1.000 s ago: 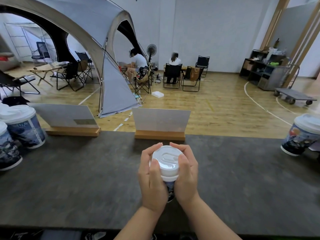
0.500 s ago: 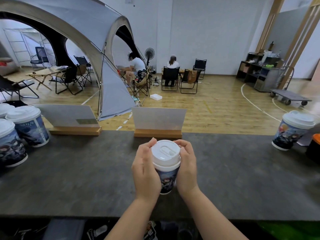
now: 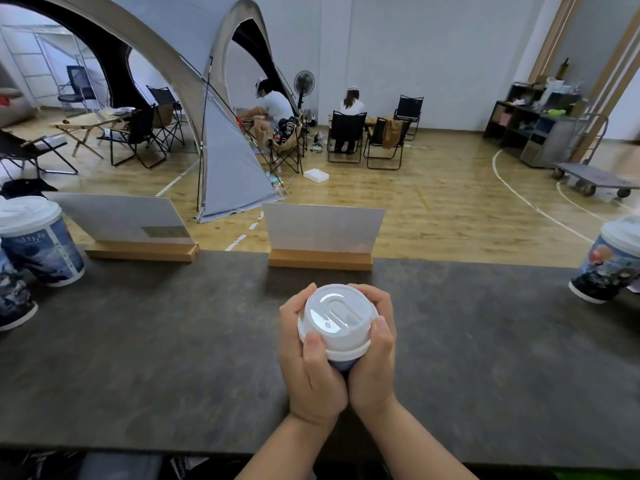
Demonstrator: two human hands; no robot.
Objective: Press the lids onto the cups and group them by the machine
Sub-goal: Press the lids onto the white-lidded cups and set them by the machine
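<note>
I am looking down at the dark bench, where both hands are wrapping around one cup near the middle, just on the near side of the right-hand sign stand. My left hand is grasping the cup's left side, its thumb lying against the edge of the white lid; my right hand is grasping the right side, its thumb pressing on the lid's rim. The lid is sitting on the cup, whose body is almost wholly hidden by the hands, so I cannot tell whether its base is touching the bench. At the far left edge two lidded cups are standing together: the taller-looking one behind, and another partly cut off by the frame. One more lidded cup is standing at the far right edge, well apart from the hands. A second sign stand is sitting on the far left part of the bench. Beyond the bench, a grey tent and folding chairs are standing on a wooden floor.
</note>
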